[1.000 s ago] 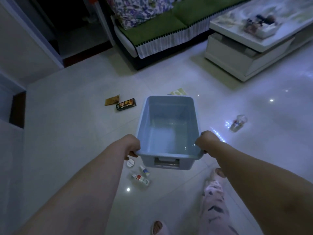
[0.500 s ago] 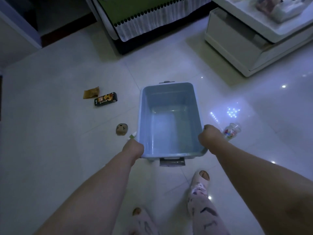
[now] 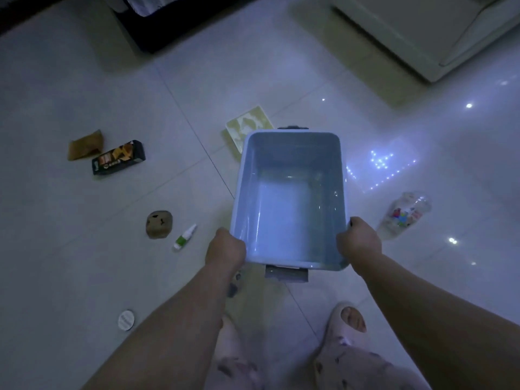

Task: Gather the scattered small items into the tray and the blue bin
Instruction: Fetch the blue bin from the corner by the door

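Fingers of left grip (image 3: 225, 247) and right grip (image 3: 358, 241) curl round blue bin (image 3: 292, 170) (near corners).

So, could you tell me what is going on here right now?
A person grips a blue bin by its near corners, left hand and right hand on the rim. The bin is empty. On the floor to its left lie a dark box, a brown packet, a small white bottle and a round tin; a clear cup lies to its right.
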